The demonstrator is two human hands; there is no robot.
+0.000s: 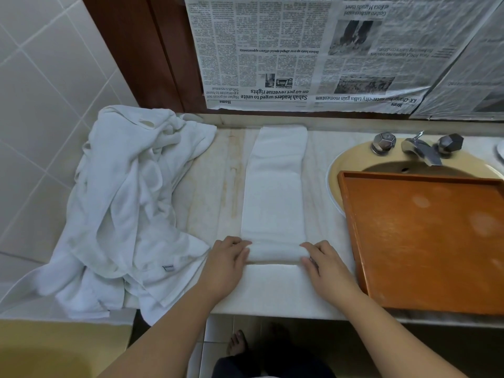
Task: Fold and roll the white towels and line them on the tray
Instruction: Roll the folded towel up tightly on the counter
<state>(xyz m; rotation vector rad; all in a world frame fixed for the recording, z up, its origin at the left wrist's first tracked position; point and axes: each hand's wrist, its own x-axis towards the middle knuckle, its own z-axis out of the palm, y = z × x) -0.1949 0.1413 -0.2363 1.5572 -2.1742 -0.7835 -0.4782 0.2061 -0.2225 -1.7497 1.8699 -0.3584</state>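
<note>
White towel (274, 186) roll between left hand (227, 264), right hand (326, 266).

Single head-mounted wide-angle view, looking forward and steeply down over a bathroom counter (212, 186). Close range: both forearms enter from the bottom edge, left hand (226, 264) and right hand (326, 268) sit in the lower centre. Counter runs left to right across mid-frame. Top of frame reaches the newspaper-covered wall (313, 50); bottom catches the floor and a bare foot (237, 342). Wooden tray (425, 241) is cut off at the right edge. Strong barrel distortion bends the tile lines at left. No second view to overlap.
</note>
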